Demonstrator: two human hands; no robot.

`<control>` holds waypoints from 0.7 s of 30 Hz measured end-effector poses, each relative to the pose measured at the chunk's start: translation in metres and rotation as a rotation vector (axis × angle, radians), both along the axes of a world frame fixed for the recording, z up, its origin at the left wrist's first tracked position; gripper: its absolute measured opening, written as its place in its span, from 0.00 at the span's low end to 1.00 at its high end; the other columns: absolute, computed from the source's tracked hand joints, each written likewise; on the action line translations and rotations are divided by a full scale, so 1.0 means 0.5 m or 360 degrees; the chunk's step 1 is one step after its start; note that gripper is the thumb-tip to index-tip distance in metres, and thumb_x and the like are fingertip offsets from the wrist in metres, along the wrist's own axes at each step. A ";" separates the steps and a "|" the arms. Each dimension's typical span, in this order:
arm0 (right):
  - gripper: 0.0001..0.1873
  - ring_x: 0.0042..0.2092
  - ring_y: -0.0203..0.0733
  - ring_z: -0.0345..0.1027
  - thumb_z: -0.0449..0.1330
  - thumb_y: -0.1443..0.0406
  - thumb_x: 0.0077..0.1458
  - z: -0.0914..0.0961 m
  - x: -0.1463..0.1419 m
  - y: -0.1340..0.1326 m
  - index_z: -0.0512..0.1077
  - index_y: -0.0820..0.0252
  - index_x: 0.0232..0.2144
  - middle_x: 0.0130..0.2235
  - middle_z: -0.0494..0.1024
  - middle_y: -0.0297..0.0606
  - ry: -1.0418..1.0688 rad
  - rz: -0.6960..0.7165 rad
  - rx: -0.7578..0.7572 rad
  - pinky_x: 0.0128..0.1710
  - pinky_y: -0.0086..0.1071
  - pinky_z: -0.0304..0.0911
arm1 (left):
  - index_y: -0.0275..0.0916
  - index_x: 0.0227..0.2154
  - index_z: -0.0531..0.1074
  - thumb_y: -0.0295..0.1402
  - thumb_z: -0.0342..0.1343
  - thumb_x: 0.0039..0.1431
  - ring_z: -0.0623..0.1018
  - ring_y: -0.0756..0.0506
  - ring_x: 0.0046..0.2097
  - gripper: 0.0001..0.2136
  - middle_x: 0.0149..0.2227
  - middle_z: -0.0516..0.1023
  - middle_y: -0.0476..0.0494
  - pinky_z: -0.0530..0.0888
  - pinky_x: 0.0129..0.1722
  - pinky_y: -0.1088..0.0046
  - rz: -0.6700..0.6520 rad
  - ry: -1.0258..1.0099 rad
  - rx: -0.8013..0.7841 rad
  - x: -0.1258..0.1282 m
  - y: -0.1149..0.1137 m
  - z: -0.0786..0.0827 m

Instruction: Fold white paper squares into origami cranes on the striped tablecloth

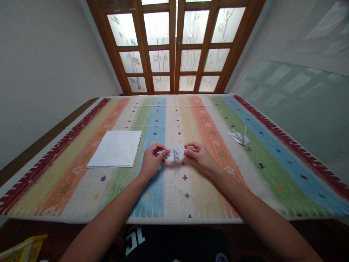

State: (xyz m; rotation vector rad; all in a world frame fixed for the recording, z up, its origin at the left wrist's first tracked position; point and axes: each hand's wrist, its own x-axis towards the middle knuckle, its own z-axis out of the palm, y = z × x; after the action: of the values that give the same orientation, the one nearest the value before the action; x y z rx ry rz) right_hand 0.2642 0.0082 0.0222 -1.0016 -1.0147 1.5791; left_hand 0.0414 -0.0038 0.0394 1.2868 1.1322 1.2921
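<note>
A small piece of folded white paper (178, 154) is held between both hands above the middle of the striped tablecloth. My left hand (153, 160) pinches its left end between thumb and fingers. On the other side, my right hand (201, 157) grips the right end in the same way. Creases and a raised fold show in the middle of the paper; its ends are partly hidden by the fingers. Over to the right lies a folded paper crane (240, 137), apart from both hands. A stack of white square paper sheets (116, 148) rests left of my left hand.
The colourful striped tablecloth (174, 196) covers the table up to its front edge. Wooden doors with frosted panes (174, 47) stand beyond the far edge. A glass-like panel (297, 120) is at the right wall, and a yellow packet (24, 249) sits low at the left.
</note>
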 end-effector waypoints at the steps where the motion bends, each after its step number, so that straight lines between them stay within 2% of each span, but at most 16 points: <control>1: 0.25 0.29 0.35 0.73 0.83 0.55 0.36 -0.002 0.001 0.003 0.79 0.56 0.35 0.28 0.79 0.29 0.0014 -0.0012 -0.0017 0.31 0.28 0.72 | 0.38 0.28 0.74 0.46 0.73 0.49 0.72 0.52 0.23 0.18 0.28 0.77 0.50 0.71 0.23 0.77 0.0014 -0.0035 -0.0003 -0.001 0.002 0.000; 7: 0.27 0.30 0.35 0.73 0.83 0.53 0.37 -0.007 0.011 0.017 0.81 0.55 0.38 0.29 0.79 0.29 0.0066 0.0011 -0.0032 0.33 0.29 0.75 | 0.37 0.31 0.76 0.48 0.78 0.39 0.77 0.49 0.27 0.24 0.25 0.78 0.51 0.76 0.28 0.75 0.0010 -0.0271 -0.0135 -0.007 0.011 -0.002; 11: 0.27 0.30 0.35 0.73 0.83 0.54 0.37 -0.001 0.020 0.022 0.81 0.55 0.38 0.28 0.79 0.29 0.0054 -0.0033 -0.0001 0.34 0.28 0.74 | 0.37 0.33 0.77 0.49 0.80 0.35 0.79 0.49 0.27 0.27 0.26 0.80 0.50 0.79 0.31 0.73 -0.0006 -0.0311 -0.0191 -0.009 0.013 -0.002; 17: 0.29 0.30 0.35 0.73 0.84 0.53 0.31 0.007 0.023 0.022 0.80 0.54 0.35 0.29 0.80 0.29 0.0090 -0.0078 0.0016 0.33 0.28 0.74 | 0.37 0.34 0.79 0.48 0.80 0.35 0.80 0.49 0.27 0.27 0.27 0.81 0.50 0.81 0.32 0.72 -0.0052 -0.0267 -0.0187 -0.011 0.014 -0.006; 21: 0.27 0.33 0.36 0.74 0.84 0.52 0.32 0.004 0.015 0.019 0.79 0.54 0.33 0.31 0.80 0.31 0.0057 -0.0067 0.0090 0.35 0.30 0.74 | 0.37 0.37 0.77 0.46 0.78 0.41 0.81 0.48 0.31 0.25 0.30 0.82 0.49 0.83 0.34 0.72 -0.0176 -0.0228 -0.0201 -0.009 0.010 -0.008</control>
State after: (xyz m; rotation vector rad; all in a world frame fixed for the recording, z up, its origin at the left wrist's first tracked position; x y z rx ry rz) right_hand 0.2717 0.0179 0.0241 -0.9468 -1.0023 1.5207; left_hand 0.0367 0.0014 0.0356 1.1295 1.0114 1.1921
